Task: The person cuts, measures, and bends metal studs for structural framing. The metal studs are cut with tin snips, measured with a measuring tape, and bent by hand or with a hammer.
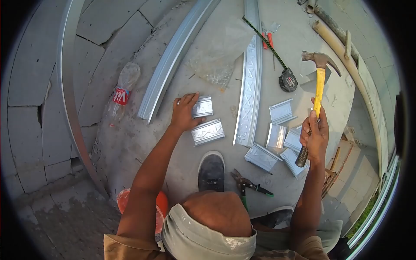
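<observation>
My right hand (315, 134) grips a claw hammer (319, 82) by its yellow handle and holds it raised above the floor, head up. My left hand (185, 112) rests flat on a short piece of ribbed metal channel (203, 106) on the concrete floor. A second short channel piece (208, 131) lies just below it, close to my wrist. Several more short cut pieces (281, 143) lie in a loose group under and left of the hammer hand.
Long metal channels (250, 82) (171, 60) lie across the floor. A tape measure (287, 80) with its tape pulled out sits at upper right. Tin snips (249, 185) lie by my shoe (211, 170). A plastic bottle (122, 92) lies left, bamboo poles (346, 56) right.
</observation>
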